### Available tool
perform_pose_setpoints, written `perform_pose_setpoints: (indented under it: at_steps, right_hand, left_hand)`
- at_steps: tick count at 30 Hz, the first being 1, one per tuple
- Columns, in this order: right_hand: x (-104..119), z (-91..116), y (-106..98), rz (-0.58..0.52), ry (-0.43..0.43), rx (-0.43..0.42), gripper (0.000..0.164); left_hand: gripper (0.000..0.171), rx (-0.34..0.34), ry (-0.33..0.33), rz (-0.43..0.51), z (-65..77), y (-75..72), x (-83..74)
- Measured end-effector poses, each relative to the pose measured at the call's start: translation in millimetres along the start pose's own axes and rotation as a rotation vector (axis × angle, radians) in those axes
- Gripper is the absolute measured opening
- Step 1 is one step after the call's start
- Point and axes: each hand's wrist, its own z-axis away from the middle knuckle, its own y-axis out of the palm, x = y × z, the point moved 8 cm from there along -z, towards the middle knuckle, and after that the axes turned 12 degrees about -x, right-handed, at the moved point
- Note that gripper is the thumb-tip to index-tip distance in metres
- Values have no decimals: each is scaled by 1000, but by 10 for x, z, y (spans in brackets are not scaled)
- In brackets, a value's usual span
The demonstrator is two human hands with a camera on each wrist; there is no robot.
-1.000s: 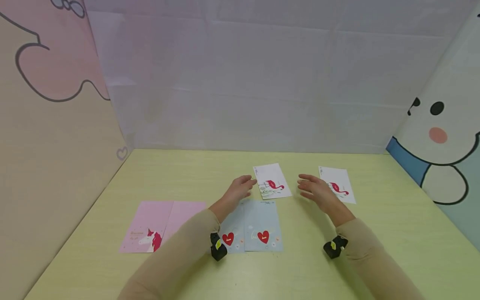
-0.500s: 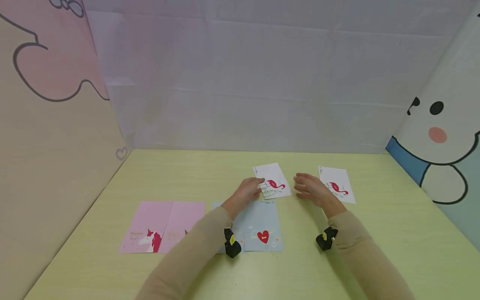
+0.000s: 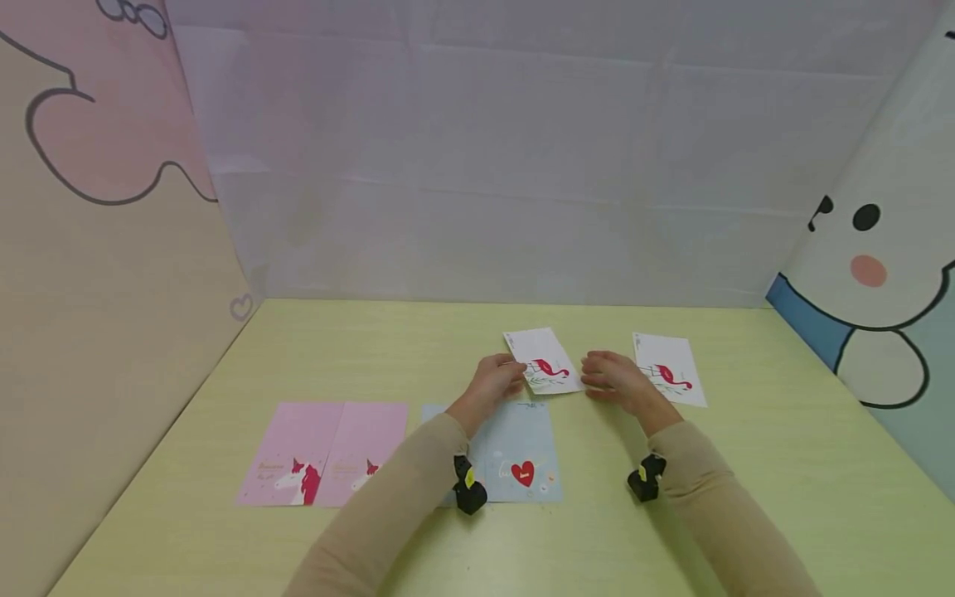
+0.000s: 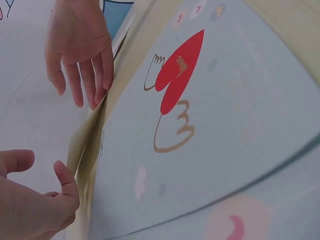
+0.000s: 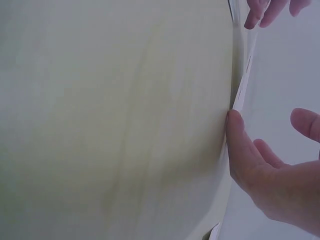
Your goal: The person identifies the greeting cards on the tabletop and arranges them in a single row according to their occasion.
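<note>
A white card with a red flamingo [image 3: 548, 365] lies tilted on the table between both hands. My left hand [image 3: 491, 385] is at its left edge, fingertips overlapping the card in the head view. In the left wrist view, the left hand [image 4: 37, 205] has its thumb apart from its fingers. My right hand [image 3: 621, 383] is at the card's right edge with fingers extended. The right wrist view shows the right hand's [image 5: 272, 182] fingertips touching the edge of the thin card [image 5: 242, 90]. Below lies a pale blue card with red hearts [image 3: 522, 439], partly hidden by the left forearm.
A second white flamingo card [image 3: 671, 371] lies to the right, partly behind the right hand. Two side-by-side pink unicorn panels [image 3: 298, 448] lie at the left, one partly covered by the left sleeve. A pale wall [image 3: 507, 182] borders the yellow table [image 3: 373, 340] at the back.
My left hand has moved right, onto the left edge of the flamingo card. The right hand has shifted slightly left to its right edge. The other cards stay put.
</note>
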Motion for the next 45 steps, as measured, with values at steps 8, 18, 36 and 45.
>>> perform_pose_setpoints:
  at_steps: [8, 18, 36, 45]
  right_hand:
    - [-35, -6, 3, 31, 1, -10, 50]
    - [-68, 7, -66, 56, -14, -43, 51]
    - [-11, 210, -394, 196, -150, -102, 47]
    - [10, 332, -523, 231, -212, -95, 46]
  left_hand:
    - [51, -55, 131, -120, -6, 83, 9]
    - [54, -19, 139, -102, 130, 187, -1]
    - [59, 83, 156, -114, 365, 391, -1]
    - [61, 125, 204, -209, 508, 451, -3]
